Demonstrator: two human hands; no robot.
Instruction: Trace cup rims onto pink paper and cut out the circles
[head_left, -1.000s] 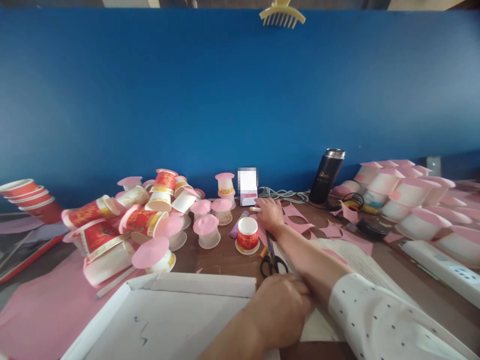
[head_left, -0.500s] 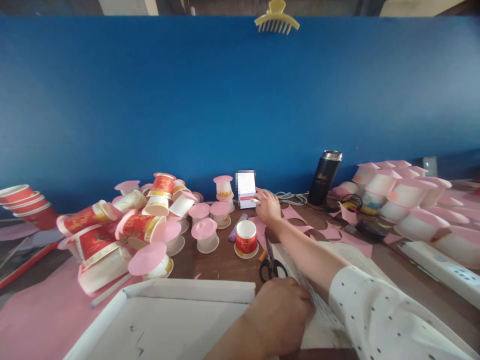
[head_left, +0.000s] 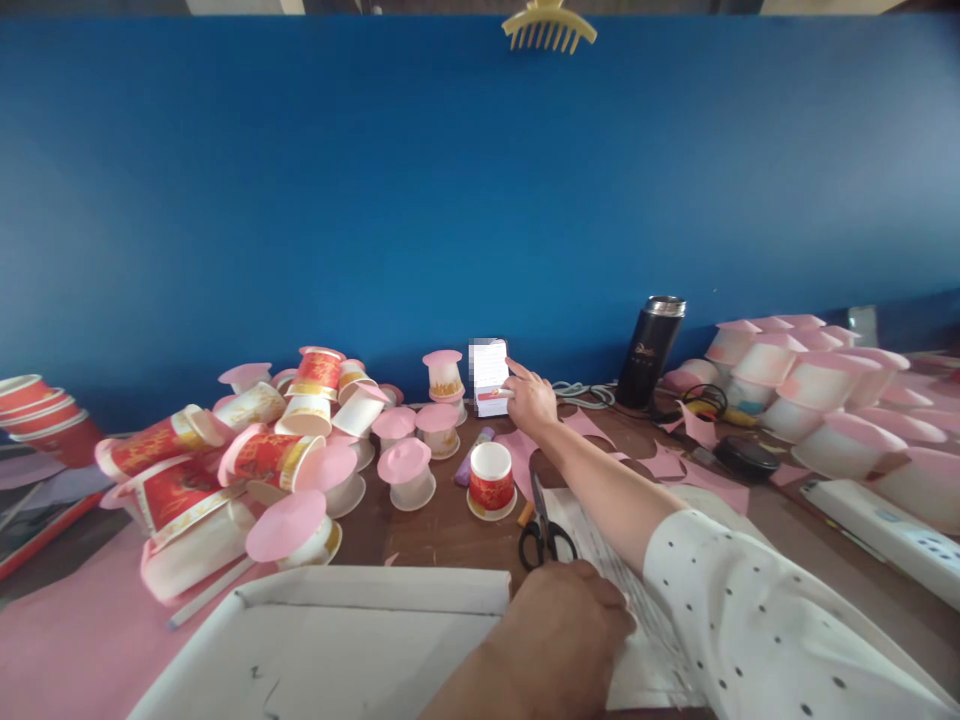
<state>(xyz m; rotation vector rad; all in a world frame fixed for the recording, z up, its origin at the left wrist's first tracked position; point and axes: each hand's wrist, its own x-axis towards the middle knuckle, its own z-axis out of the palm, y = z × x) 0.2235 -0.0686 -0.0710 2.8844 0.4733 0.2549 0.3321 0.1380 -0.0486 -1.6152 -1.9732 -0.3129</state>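
Right hand (head_left: 531,398) sits just above frame centre, arm stretched away from the camera; index finger out straight and tip touching the right edge of a small white box (head_left: 490,377), other fingers loosely curled; a thin white stick-like item shows under the fingers, can't tell if it's gripped. Box stands upright, long axis vertical, face toward the camera, back against the blue wall (head_left: 375,200); it's directly left of the right hand, well above the left hand in frame. Left hand (head_left: 566,630) at bottom centre, knuckles up, fingers bent down onto a printed paper sheet (head_left: 600,545), pressing it flat; whether it pinches anything can't be told.

Just below the right wrist: black scissors (head_left: 541,525), blades pointing up-frame, handles toward the camera; left of them a red paper cup (head_left: 491,480) standing mouth up; a purple marker (head_left: 471,455) lying diagonal beside it. Pink paper offcuts (head_left: 592,430) w/ round holes spread right of the hand on the brown worktop (head_left: 442,520). White cardboard tray (head_left: 337,630) fills bottom left-centre. Left half of frame: heap of red cups and cups capped w/ pink discs (head_left: 285,450), many tipped over; pink sheet (head_left: 67,650) under them at lower left. Black flask (head_left: 651,350) upright right of centre by the wall; grey cable (head_left: 581,392) between it and the box. Far right: rows of pink-topped white cups (head_left: 817,390); white power strip (head_left: 885,525) lower right. Yellow hair claw (head_left: 549,25) at top centre.
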